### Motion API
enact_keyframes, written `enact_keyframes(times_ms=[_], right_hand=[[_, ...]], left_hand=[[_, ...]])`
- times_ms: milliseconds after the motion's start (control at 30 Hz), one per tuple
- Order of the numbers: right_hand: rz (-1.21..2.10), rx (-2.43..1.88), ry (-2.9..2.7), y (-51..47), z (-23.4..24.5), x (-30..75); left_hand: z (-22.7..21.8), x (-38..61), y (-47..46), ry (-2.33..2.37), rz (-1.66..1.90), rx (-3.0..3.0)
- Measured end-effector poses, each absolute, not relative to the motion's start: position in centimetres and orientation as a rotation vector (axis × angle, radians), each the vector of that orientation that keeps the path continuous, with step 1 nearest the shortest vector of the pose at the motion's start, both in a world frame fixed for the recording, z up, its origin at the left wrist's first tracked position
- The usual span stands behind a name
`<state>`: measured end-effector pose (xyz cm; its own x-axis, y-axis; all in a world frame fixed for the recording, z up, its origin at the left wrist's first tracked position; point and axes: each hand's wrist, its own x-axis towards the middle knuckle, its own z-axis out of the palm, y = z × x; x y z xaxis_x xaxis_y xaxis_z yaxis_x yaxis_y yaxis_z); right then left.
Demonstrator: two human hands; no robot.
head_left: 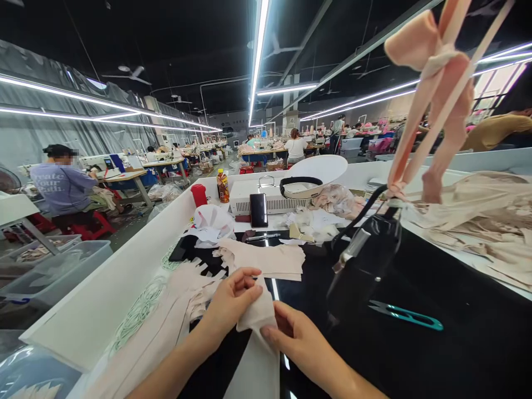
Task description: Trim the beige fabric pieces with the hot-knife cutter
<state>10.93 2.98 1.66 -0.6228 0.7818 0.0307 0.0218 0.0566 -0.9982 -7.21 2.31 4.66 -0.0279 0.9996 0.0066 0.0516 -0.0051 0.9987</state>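
Note:
Between my two hands is a small pale pink fabric piece (258, 310), held above the black tabletop. My left hand (233, 302) pinches its upper end between thumb and fingers. Lower down, my right hand (293, 335) grips the right edge with thumb and fingertips. Just beyond my hands lies a stack of pale pink cut fabric (272, 259). Longer pale fabric strips (166, 310) are spread left of my left hand, beside bundles of light green cord (139, 310). Teal thread snips (407, 316) rest on the table to the right of my right hand.
A black sewing machine (366, 266) stands right of centre, with pink fabric strips (436, 105) hanging above it. Behind are a phone (258, 210), a white box (239, 194), a drink bottle (223, 185) and a white visor (320, 172). Beige fabric (490, 221) heaps up at right. Other people sit farther off.

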Motion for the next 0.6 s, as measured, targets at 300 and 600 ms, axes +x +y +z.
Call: enact_keyframes(times_ms=[300,600], right_hand=[[1.248,-0.984,-1.781,7.2,1.9,10.4],[0.812,-1.267,-1.706,16.4,1.1,12.8]], left_hand=[[6.1,-10.4,6.2,1.418,1.634,1.135],[3.9,-11.8,11.7,1.619,1.569,1.1]])
